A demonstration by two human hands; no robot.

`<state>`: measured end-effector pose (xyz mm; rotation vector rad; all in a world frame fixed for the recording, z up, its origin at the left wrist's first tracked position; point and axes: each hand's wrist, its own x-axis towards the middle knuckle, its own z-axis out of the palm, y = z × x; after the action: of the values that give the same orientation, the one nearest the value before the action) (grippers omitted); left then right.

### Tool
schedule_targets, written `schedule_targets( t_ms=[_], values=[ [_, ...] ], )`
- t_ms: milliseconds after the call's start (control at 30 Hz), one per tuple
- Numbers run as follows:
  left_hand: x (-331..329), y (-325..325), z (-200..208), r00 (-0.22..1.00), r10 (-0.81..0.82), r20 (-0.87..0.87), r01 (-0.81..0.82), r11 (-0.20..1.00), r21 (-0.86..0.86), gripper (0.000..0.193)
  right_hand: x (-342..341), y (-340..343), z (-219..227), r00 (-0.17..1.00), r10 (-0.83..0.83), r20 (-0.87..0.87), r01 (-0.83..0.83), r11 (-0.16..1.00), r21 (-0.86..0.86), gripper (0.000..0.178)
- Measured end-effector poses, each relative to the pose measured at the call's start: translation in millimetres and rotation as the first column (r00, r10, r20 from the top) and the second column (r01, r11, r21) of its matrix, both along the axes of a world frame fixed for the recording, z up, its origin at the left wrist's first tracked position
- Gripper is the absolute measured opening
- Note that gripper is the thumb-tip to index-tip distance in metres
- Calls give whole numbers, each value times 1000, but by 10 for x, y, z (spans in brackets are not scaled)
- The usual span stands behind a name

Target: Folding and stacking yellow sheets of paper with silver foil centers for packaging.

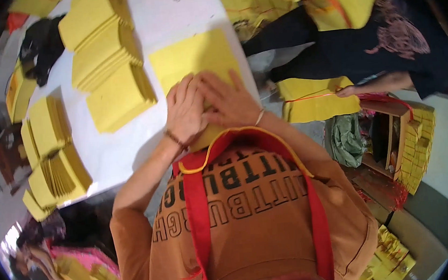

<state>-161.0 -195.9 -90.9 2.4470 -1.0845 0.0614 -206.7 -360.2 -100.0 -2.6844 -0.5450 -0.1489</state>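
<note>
Yellow paper (191, 54) lies at the right edge of the white table (161, 16). My left hand (186, 107) rests on it, fingers stretched out and close together. Pressed against it from the right is my right hand (228, 99), its fingers extended and partly spread, also on the paper. A folded-looking part of the paper shows below my hands, near my red apron (199, 218). How the sheet runs beneath my palms is hidden. Left of my hands stands a row of folded yellow paper stacks (117, 99).
More yellow stacks (47, 127) line the table's left side, near a black cloth (42, 47). At right, a person in dark clothes (356, 51) holds a yellow bundle (317, 98) with an orange-red tie. A wooden cabinet (396, 139) stands beside piled yellow packets (416, 148).
</note>
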Motion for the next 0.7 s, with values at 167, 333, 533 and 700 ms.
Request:
schedule_targets(
  t_ms=[167,333,533,700],
  values=[
    [62,153,-70,957,-68,-281,-76,879,-470,29,25,33,-108,988,41,-146,-60,990,-127,65],
    [32,328,88,980,-155,-125,159,987,19,42,61,42,84,973,9,-229,-39,991,-124,66],
    [-3,264,305,893,-368,261,332,928,171,42,98,38,69,967,51,-250,-68,996,-57,71],
    [-72,185,465,868,-434,242,327,865,379,46,200,-299,8,889,313,-335,6,722,691,69]
  ],
)
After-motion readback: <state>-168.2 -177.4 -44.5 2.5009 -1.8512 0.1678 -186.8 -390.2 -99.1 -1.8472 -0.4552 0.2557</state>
